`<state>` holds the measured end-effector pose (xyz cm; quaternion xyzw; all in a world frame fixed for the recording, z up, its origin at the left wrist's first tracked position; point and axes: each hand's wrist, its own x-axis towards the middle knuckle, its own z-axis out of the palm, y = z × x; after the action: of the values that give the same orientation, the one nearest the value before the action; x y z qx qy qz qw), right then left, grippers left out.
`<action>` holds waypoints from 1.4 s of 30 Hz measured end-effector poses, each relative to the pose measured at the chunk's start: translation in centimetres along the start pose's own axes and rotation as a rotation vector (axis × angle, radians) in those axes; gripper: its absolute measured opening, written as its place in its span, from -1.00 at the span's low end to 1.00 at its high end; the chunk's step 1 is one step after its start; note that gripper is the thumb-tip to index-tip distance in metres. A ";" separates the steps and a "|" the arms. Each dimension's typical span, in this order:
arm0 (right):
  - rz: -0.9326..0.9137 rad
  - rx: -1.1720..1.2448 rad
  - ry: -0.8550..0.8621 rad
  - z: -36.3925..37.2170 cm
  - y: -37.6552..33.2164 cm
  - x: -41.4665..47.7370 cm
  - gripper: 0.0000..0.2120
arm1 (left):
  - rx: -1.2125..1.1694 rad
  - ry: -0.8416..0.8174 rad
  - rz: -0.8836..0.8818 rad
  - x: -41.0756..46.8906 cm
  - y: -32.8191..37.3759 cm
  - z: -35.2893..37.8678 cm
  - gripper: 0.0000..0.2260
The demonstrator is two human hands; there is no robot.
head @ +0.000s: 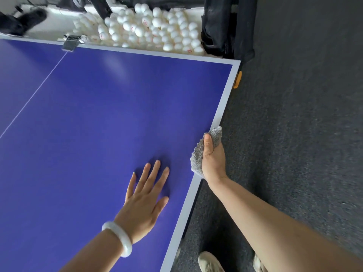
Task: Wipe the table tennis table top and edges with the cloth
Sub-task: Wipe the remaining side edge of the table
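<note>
The blue table tennis table (pixel 94 118) fills the left and middle of the view, with a pale border along its right edge. A grey fluffy cloth (pixel 197 158) is wrapped over that right edge. My right hand (pixel 213 160) grips the cloth, thumb on top and fingers hidden down the side of the table. My left hand (pixel 146 199) lies flat on the blue top with fingers spread, a little to the left of the cloth. A white bangle sits on my left wrist.
Beyond the far edge, many white balls (pixel 153 26) lie in a tray beside a black net bag (pixel 225 26). A metal clamp (pixel 71 43) grips the far edge. An orange corner guard (pixel 238 79) shows under the far right corner. Grey carpet (pixel 294 124) and my shoes lie to the right.
</note>
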<state>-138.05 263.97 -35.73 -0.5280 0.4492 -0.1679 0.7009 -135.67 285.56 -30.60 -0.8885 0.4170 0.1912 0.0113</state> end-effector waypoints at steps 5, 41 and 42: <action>0.024 0.050 0.085 0.8 1.2 -2.6 -0.55 | 0.044 -0.006 -0.012 -0.7 -0.7 0.8 -0.40; 0.103 0.333 -0.003 1.1 8.1 -15.8 -0.70 | 0.116 0.229 -0.022 -1.1 0.2 3.0 -0.43; 0.114 0.312 -0.030 1.1 9.1 -17.7 -0.64 | 0.119 0.230 -0.027 -1.1 0.3 3.1 -0.43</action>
<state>-148.93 280.68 -35.78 -0.3890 0.4362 -0.1876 0.7894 -137.51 286.75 -33.04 -0.9079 0.4140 0.0628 0.0187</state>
